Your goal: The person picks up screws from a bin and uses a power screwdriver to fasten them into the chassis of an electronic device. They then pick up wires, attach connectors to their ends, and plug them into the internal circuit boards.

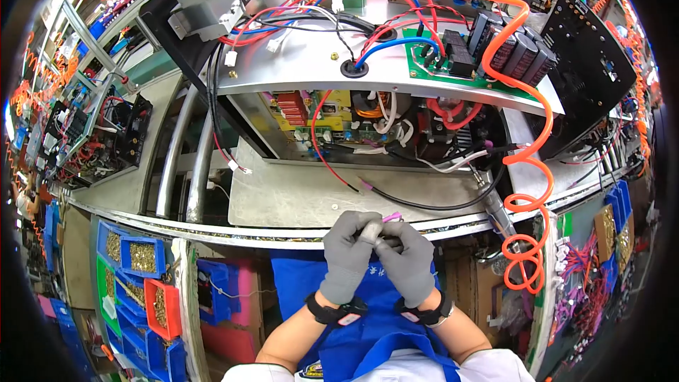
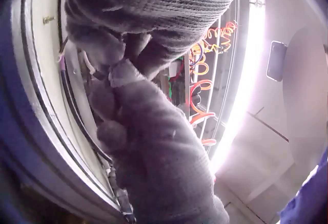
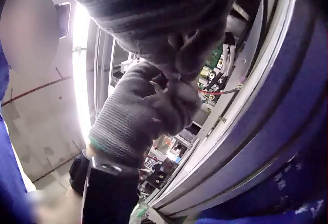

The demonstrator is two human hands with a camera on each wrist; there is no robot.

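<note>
Both hands wear grey knitted gloves and meet at the bench's front edge, fingertips against each other. The left hand has its fingers curled in, its thumb side against the other hand. The right hand pinches a small purple piece that sticks out above its curled fingers; most of it is hidden. I cannot tell whether the left fingertips hold it too. Just beyond the hands, a black cable with a purple end lies on a metal plate, close to the tip of a red wire.
An open metal chassis with wiring and a green circuit board stands behind the plate. An orange coiled hose hangs at the right, near a pneumatic-looking driver. Blue bins of small brass parts stand lower left.
</note>
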